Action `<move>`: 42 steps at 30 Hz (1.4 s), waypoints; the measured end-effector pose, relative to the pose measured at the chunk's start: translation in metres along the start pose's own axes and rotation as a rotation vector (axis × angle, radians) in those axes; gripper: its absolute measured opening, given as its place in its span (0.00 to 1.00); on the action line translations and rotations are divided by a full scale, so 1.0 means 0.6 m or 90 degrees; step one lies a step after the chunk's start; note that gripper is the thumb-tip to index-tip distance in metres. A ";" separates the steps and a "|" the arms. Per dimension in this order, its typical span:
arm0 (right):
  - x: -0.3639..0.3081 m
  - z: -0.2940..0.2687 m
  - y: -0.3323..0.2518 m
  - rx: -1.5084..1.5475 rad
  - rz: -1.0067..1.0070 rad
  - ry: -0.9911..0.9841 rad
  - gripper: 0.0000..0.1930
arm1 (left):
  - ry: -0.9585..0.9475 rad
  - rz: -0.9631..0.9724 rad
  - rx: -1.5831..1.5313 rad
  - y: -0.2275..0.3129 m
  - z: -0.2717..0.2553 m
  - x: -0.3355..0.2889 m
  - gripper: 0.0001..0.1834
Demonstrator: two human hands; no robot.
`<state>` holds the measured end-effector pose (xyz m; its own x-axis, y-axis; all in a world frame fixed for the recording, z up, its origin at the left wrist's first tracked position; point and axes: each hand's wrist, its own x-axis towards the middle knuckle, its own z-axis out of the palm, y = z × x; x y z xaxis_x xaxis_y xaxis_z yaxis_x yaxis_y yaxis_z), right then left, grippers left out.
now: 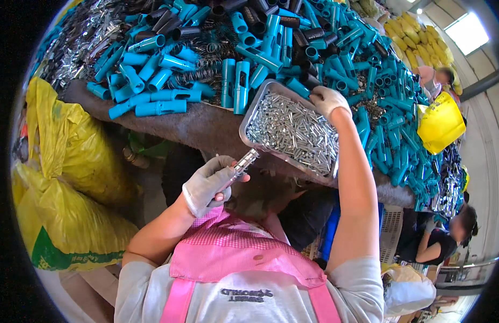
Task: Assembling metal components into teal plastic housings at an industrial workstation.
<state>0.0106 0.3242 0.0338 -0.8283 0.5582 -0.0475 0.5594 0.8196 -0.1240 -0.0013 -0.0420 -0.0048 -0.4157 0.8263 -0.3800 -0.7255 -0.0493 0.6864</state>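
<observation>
My left hand, in a pale glove, is closed around a slim silvery metal part. The part slants up to the right, its tip close to the near left corner of a metal tray. Small shiny metal pins fill that tray, which rests tilted at the edge of the heaped bench. Over the tray's far right rim, my gloved right hand has its fingers bent and drawn together. Whatever they grip is hidden; a black tube lies right beside the fingertips.
Teal slotted tubes and loose springs pile up behind the tray. Silvery metal parts heap at far left. Yellow sacks stand left of me. A yellow scoop-like container sits at right, where other people are.
</observation>
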 end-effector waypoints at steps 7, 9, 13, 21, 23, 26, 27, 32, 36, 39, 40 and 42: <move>-0.023 -0.031 0.020 0.149 -0.016 0.121 0.16 | 0.027 -0.024 -0.058 0.009 -0.010 0.007 0.16; -0.078 -0.053 0.019 0.285 -0.120 0.160 0.16 | -0.007 -0.045 -0.035 0.010 -0.024 0.010 0.20; -0.189 -0.049 0.010 0.429 -0.164 -0.010 0.16 | -0.050 -0.101 -0.002 0.014 -0.022 0.015 0.20; -0.280 -0.060 -0.008 0.299 -0.313 -0.182 0.17 | -0.140 -0.172 0.169 0.009 0.007 0.014 0.18; -0.281 -0.061 0.006 0.329 -0.339 -0.214 0.17 | -0.174 -0.165 0.271 0.013 0.008 0.007 0.19; -0.284 -0.044 0.014 0.406 -0.364 -0.260 0.18 | -0.182 -0.158 0.399 0.017 0.014 0.000 0.18; -0.287 -0.040 0.016 0.415 -0.374 -0.240 0.17 | -0.187 -0.160 0.355 0.012 0.007 -0.003 0.17; -0.291 -0.036 0.026 0.453 -0.327 -0.189 0.13 | -0.154 -0.224 0.255 0.012 0.004 -0.007 0.18; -0.299 -0.030 -0.010 0.477 -0.303 -0.243 0.10 | -0.192 -0.213 0.326 0.008 0.004 -0.006 0.19; -0.306 -0.021 -0.004 0.542 -0.234 -0.229 0.09 | -0.155 -0.215 0.275 0.016 0.009 -0.013 0.19; -0.308 -0.017 -0.006 0.552 -0.230 -0.225 0.10 | -0.148 -0.223 0.285 0.020 0.009 -0.012 0.19; -0.313 -0.003 -0.018 0.559 -0.234 -0.219 0.11 | -0.141 -0.230 0.294 0.017 0.011 -0.011 0.20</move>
<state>0.1601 0.2106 0.0461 -0.9861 0.1086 -0.1260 0.1627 0.4713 -0.8668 -0.0024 -0.0442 0.0090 -0.0291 0.8442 -0.5352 -0.4667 0.4620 0.7542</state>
